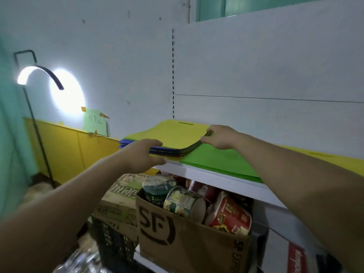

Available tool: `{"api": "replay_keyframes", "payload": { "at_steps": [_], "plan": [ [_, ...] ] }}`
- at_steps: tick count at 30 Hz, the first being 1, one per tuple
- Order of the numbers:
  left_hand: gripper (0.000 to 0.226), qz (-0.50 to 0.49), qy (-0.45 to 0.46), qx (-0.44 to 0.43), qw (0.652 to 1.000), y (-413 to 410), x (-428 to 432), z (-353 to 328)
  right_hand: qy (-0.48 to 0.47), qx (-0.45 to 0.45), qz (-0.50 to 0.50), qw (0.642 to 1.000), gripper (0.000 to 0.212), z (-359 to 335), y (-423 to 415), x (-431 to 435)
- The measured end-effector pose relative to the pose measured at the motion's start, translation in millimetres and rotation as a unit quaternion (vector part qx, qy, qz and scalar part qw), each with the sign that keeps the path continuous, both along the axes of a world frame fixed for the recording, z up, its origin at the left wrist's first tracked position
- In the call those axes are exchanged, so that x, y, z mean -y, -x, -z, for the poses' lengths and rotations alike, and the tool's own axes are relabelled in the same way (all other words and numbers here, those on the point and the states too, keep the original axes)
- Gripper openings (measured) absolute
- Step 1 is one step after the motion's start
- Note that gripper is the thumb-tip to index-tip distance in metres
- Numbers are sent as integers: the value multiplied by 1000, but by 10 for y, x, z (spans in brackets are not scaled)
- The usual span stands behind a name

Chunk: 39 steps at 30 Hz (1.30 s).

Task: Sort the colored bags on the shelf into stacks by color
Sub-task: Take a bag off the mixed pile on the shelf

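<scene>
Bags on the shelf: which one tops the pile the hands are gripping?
The yellow bag; blue bags and dark bags lie under it, the green bag lies beside it.

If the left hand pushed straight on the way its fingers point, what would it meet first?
The left hand grips the front edge of the yellow-topped stack, so it would push into that stack at once. Beyond that, probably the shelf's white back panel.
</scene>
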<state>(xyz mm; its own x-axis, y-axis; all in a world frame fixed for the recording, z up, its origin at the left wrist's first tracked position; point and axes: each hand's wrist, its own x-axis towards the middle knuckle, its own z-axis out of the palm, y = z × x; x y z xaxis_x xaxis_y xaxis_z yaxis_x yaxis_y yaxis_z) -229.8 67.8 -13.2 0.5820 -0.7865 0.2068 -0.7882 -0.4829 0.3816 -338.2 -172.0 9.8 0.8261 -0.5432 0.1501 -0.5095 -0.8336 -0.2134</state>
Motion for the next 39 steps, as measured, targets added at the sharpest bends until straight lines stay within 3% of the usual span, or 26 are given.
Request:
{"api": "replay_keyframes", "payload": {
  "at_steps": [15, 21, 27, 31, 35, 39],
  "plan": [
    [55, -31, 11, 11, 999, -1517, 602, -16, 30, -56, 48, 997, 69, 131, -1412, 659],
    [48, 5, -48, 22, 999, -1991, 880, -18, 48, -86, 125, 987, 72, 178, -1511, 771],
    [51, 78, -131, 47, 987, -2290, 989, 5, 20, -77, 241, 967, 89, 183, -1531, 648],
    [55, 117, -148, 36, 981, -2387, 994, 24, -2, -49, 271, 961, 87, 256, -1550, 529],
    [58, 142, -142, 42, 979, -2409, 987, 45, -23, 33, 307, 951, 87, 289, -1531, 449],
    [60, 147, -137, 41, 979, -2415, 997, 47, -14, 127, 320, 939, 69, 255, -1548, 440]
  ]
}}
